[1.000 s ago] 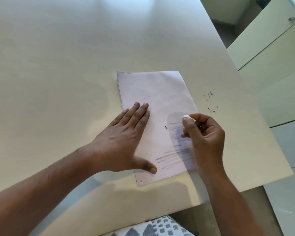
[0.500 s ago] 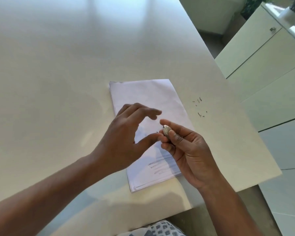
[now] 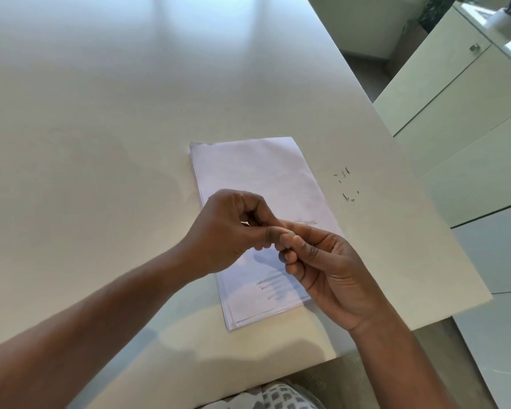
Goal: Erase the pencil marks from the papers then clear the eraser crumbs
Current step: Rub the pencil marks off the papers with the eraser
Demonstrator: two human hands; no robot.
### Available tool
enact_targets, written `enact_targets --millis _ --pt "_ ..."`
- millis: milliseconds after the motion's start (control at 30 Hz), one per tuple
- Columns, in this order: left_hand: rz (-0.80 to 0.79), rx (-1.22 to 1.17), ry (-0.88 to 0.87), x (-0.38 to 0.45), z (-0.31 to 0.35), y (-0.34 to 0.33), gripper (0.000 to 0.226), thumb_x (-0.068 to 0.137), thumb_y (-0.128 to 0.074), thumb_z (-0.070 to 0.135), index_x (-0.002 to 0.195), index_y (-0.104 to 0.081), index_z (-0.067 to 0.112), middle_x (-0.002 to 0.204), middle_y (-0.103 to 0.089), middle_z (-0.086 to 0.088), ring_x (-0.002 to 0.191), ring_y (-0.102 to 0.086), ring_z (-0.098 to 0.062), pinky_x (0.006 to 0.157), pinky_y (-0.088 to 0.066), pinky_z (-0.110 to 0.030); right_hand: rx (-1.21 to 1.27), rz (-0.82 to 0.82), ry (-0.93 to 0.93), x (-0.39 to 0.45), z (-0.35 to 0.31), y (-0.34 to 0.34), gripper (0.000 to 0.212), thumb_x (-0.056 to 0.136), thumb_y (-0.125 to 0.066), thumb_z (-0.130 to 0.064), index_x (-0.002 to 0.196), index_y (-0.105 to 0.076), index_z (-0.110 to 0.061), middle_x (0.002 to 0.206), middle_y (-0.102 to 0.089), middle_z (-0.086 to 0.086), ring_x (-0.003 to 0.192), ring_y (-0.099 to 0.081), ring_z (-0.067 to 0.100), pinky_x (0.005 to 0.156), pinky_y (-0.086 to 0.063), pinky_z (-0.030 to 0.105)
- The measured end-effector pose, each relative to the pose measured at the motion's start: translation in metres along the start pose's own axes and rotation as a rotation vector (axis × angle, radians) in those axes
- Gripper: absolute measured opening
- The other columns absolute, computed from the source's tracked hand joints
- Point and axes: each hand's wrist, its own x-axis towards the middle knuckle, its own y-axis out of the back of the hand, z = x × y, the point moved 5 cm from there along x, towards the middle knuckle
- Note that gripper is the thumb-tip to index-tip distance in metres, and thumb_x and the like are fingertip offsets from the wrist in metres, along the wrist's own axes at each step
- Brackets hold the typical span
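Seemingly both hands (image 3: 281, 240) on eraser (image 3: 291, 232).

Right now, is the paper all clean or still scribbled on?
Still scribbled on. The top paper shows grey pencil lines near its close end and a fainter mark by the fingers.

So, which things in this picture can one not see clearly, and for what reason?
- Eraser, head view: only a sliver shows between the fingertips of the right hand and left hand; which hand holds it cannot be told.
- Pencil marks on the papers: partly covered by both hands, so their full extent is unknown.
- Eraser crumbs on the table: too small to count.
- Patterned cloth: cut off by the bottom edge.
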Motion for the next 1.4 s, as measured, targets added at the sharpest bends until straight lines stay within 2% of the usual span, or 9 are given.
enact_targets --millis 333,433,600,700,767,867,1067,1333,1400 --pt "-0.031 -0.066 0.043 -0.002 -0.009 -0.008 0.010 0.090 -0.072 0.021 0.083 -0.076 0.014 0.068 -0.073 -0.002 0.061 -0.068 -0.015 0.060 -0.056 -0.025 0.174 -0.058 -0.073 -0.004 0.003 0.012 0.056 0.079 -0.088 -0.014 0.126 -0.068 0.008 0.095 -0.068 0.015 0.072 -0.064 0.011 0.067 -0.061 0.020" --pt "0.001 0.046 0.023 -0.003 -0.009 -0.006 0.021 0.102 -0.065 0.011 0.084 -0.075 0.014 0.068 -0.072 0.000 0.060 -0.067 -0.014 0.059 -0.054 -0.024 0.176 0.012 -0.043 -0.006 0.003 0.015 0.043 0.089 -0.073 -0.011 0.128 -0.068 0.006 0.094 -0.068 0.015 0.071 -0.065 0.013 0.067 -0.062 0.021" --pt "0.156 0.608 -0.246 -0.010 0.009 0.030 0.038 0.097 -0.057 0.059 0.099 -0.071 0.023 0.093 -0.070 0.014 0.088 -0.063 -0.007 0.079 -0.045 -0.020 0.030 0.237 0.177 -0.011 -0.004 0.023 0.035 0.085 -0.069 -0.009 0.117 -0.076 0.000 0.094 -0.074 0.016 0.077 -0.072 0.018 0.075 -0.064 0.025" --pt "0.036 0.988 -0.178 -0.021 -0.001 0.057 0.085 0.082 -0.046 0.089 0.141 -0.053 0.028 0.141 -0.054 0.009 0.131 -0.047 -0.016 0.114 -0.036 -0.035 -0.128 0.343 0.291 -0.012 -0.007 0.022 0.032 0.079 -0.076 -0.024 0.107 -0.080 -0.009 0.092 -0.076 0.012 0.084 -0.073 0.020 0.080 -0.063 0.028" --pt "-0.104 1.105 -0.073 -0.030 -0.015 0.066 0.118 0.073 -0.036 0.103 0.162 -0.028 0.025 0.166 -0.031 0.005 0.156 -0.020 -0.015 0.130 -0.012 -0.037 -0.205 0.352 0.318 -0.010 -0.005 0.014 0.029 0.085 -0.071 -0.024 0.108 -0.075 -0.008 0.095 -0.076 0.010 0.094 -0.073 0.025 0.086 -0.062 0.032" --pt "-0.230 1.224 -0.012 -0.039 -0.029 0.064 0.139 0.065 -0.026 0.110 0.168 -0.002 0.021 0.176 0.005 0.004 0.159 0.017 -0.008 0.130 0.009 -0.038 -0.152 0.197 0.236 -0.006 0.007 -0.010 0.026 0.094 -0.063 -0.020 0.113 -0.069 -0.004 0.117 -0.075 0.015 0.117 -0.070 0.034 0.101 -0.058 0.043" --pt "-0.256 1.316 0.062 -0.039 -0.033 0.054 0.138 0.066 -0.022 0.106 0.166 0.013 0.017 0.171 0.028 0.003 0.154 0.033 -0.009 0.129 0.014 -0.038 0.015 -0.136 -0.077 0.005 0.043 -0.042 0.020 0.102 -0.055 -0.012 0.117 -0.061 0.000 0.140 -0.059 0.033 0.133 -0.058 0.046 0.109 -0.050 0.048" --pt "-0.264 1.284 0.069 -0.039 -0.037 0.055 0.143 0.064 -0.023 0.109 0.165 0.017 0.016 0.170 0.032 0.003 0.153 0.036 -0.010 0.129 0.015 -0.039 -0.147 0.556 0.373 0.026 -0.039 0.028 0.012 0.107 -0.052 -0.008 0.109 -0.064 -0.008 0.134 -0.068 0.017 0.129 -0.064 0.033 0.107 -0.054 0.039" --pt "-0.245 1.266 0.055 -0.040 -0.037 0.055 0.142 0.065 -0.025 0.108 0.166 0.015 0.016 0.170 0.031 0.003 0.153 0.035 -0.010 0.129 0.015 -0.039 -0.201 0.518 0.447 0.018 -0.037 0.013 0.011 0.105 -0.055 -0.010 0.108 -0.065 -0.011 0.128 -0.071 0.011 0.127 -0.065 0.030 0.106 -0.053 0.041"
